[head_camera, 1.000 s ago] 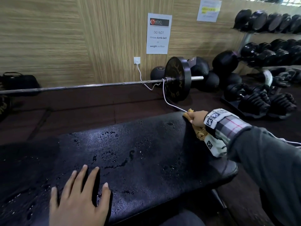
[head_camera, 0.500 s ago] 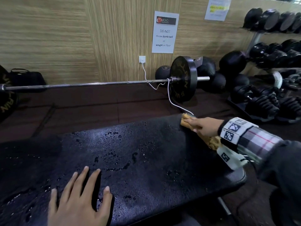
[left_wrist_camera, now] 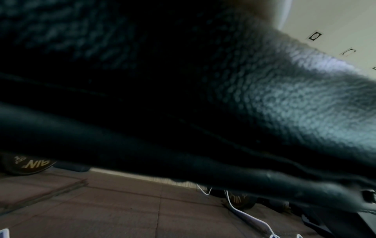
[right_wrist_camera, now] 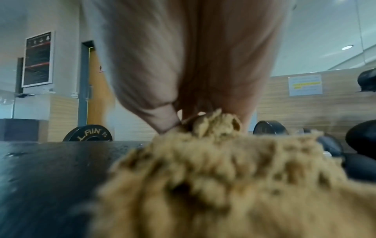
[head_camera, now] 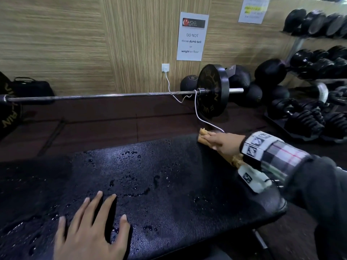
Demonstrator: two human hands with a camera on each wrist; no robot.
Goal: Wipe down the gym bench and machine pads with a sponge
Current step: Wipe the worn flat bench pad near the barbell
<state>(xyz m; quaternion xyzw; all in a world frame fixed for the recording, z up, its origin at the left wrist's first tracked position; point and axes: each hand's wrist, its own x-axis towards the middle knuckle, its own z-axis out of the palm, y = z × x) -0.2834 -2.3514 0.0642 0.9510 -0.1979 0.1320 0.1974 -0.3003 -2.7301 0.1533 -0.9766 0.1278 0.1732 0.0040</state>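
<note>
While the left hand point(head_camera: 90, 229) stays flat, fingers spread, the right hand point(head_camera: 223, 142) — fingers straight — has pushed one sponge point(head_camera: 203, 136) further along the one bench point(head_camera: 169, 184).

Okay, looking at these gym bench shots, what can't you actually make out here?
- Left hand: absent from the left wrist view, which the bench pad fills.
- Sponge: blurred in the right wrist view; right hand covers most of it in the head view.
- Yellow-highlighted notice: text too small, top cut off.
</note>
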